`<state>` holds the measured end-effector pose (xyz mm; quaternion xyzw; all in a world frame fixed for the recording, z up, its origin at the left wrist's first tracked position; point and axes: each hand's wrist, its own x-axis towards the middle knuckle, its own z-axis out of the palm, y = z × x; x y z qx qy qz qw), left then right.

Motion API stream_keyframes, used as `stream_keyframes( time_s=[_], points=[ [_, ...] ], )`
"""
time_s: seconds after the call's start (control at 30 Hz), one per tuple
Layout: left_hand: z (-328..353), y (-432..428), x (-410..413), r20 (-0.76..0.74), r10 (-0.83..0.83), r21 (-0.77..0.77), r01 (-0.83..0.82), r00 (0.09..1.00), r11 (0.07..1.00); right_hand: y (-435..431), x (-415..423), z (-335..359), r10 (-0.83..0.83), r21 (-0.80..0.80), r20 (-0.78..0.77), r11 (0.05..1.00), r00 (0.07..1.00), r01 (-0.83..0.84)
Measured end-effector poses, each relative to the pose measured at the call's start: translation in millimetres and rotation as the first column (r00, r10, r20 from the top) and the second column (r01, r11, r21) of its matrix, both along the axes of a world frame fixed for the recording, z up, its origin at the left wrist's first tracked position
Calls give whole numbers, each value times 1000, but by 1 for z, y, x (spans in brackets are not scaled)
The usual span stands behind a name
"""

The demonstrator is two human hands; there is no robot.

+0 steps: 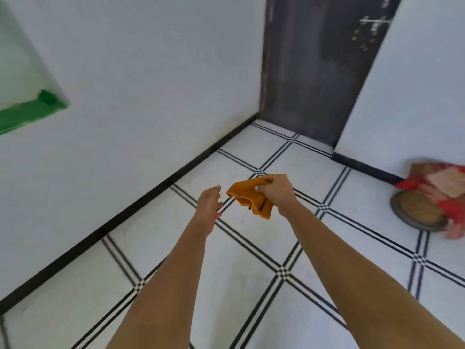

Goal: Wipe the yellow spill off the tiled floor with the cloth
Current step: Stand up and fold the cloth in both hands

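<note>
Right hand [274, 191] pinches crumpled orange cloth [251, 197] at its top edge, holding it in air above tiled floor [251, 248]; cloth hangs down, folds bunched. Left hand [208, 210] just left of cloth, not touching it, fingers loosely spread, holding nothing. Both forearms reach out from near edge. Floor white with black double lines. Dark door [314, 71] far, at room corner. Round tray [415, 212] with red cloth items lies on floor at right, blurred.
</note>
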<state>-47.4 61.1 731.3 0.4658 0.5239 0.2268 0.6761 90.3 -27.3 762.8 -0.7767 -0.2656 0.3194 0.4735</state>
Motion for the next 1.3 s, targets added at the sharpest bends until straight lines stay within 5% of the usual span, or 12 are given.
stream_keyframes(
  time_s=[0.43,0.77,1.17,1.3],
  points=[
    [-19,8,399,17,-488,0,488,873,873,-33,337,-20,-490,-25,15,871,871,491],
    [-26,-32,716,-3,-746,-31,746,666,666,-88,599,-28,-780,-14,-10,625,625,780],
    [-81,-122,1033,2,-841,-183,827,541,532,-174,908,-83,-895,-88,-52,446,443,891],
    [-121,-146,1118,-57,-861,-227,834,505,503,-189,988,-130,-943,-133,-165,313,290,941]
  ],
)
